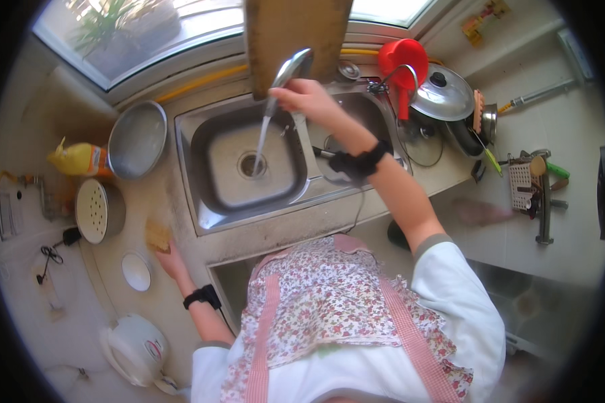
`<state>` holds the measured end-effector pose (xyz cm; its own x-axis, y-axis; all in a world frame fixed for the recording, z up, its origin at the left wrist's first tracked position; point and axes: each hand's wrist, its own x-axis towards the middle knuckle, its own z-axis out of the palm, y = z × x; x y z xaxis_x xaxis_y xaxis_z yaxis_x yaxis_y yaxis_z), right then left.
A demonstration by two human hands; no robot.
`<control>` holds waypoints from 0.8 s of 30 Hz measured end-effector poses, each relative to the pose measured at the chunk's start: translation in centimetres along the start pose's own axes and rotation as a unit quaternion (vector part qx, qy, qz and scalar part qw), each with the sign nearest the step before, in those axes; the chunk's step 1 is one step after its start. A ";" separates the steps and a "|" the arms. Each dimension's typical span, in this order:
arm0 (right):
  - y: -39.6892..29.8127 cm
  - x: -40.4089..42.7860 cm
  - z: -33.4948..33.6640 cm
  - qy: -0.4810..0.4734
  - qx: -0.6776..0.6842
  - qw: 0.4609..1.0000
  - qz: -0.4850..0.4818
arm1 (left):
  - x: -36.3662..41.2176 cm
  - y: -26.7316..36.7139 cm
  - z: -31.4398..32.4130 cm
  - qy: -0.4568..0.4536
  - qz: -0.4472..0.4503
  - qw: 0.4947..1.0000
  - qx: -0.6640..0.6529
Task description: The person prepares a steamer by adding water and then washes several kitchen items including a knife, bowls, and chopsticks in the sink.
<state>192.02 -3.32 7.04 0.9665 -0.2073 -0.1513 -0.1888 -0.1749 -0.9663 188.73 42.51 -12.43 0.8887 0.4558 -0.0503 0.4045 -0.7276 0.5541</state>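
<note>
My right hand (310, 101) is raised over the sink and grips the chrome faucet (286, 73) near its spout. A stream of water (262, 138) runs from it into the drain (252, 165) of the left stainless steel basin (222, 186). To the left of the sink, low over the counter, my left hand (172, 261) holds a tan sponge or scrubbing pad (158, 236), slightly blurred. A small white bowl (136, 271) sits just left of that hand. Each wrist wears a black band.
A metal basin (137, 140), a yellow bottle (79, 158), a perforated pot (92, 210) and a rice cooker (137, 347) line the left counter. Right of the sink are a red dipper (402, 58), a lidded pan (441, 93) and a glass lid (421, 143). A utensil rack (523, 186) hangs on the wall.
</note>
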 end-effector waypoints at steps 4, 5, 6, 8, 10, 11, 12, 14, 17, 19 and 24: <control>-0.1 3.3 2.6 0.074 0.111 0.990 -0.046 | -0.5 0.3 1.7 -0.019 0.046 0.999 -0.022; 0.1 4.5 3.8 0.089 0.136 0.986 -0.047 | -0.5 -0.3 1.8 -0.025 0.044 0.998 -0.033; -0.7 5.1 4.6 0.113 0.144 0.982 -0.049 | -0.4 -0.7 1.9 -0.034 0.044 0.997 -0.045; -1.3 5.7 5.7 0.154 0.162 0.972 -0.068 | -0.3 -1.1 2.1 -0.065 0.056 0.994 -0.073; -0.6 5.5 6.2 0.163 0.204 0.960 -0.098 | 0.5 -2.4 2.0 -0.086 0.073 0.990 -0.086; 0.2 5.1 6.4 0.156 0.237 0.952 -0.112 | 1.3 -3.9 2.3 -0.077 0.086 0.989 -0.094; 2.9 5.0 5.9 0.222 0.024 0.954 -0.202 | 2.0 -4.3 2.8 -0.070 0.100 0.987 -0.104; 7.0 1.1 3.2 0.127 -0.080 0.975 -0.164 | 1.7 -5.2 2.8 -0.048 0.037 0.993 -0.106; 16.6 -5.3 -4.3 0.208 -0.412 0.886 -0.048 | -1.0 -1.7 1.8 0.033 -0.020 0.996 -0.082; 24.1 -8.6 -9.7 0.206 -0.569 0.795 0.042 | -2.9 -0.6 0.9 0.111 -0.032 0.992 -0.058; 29.8 -14.7 -15.3 0.128 -0.667 0.730 0.072 | -6.2 1.2 0.2 0.015 -0.064 0.993 -0.101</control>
<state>169.51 -20.16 -16.33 0.8881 -0.4591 -0.0224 -0.4515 -0.8805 0.1445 183.72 38.68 -11.59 0.8247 0.5550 -0.1090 0.4602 -0.5464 0.6998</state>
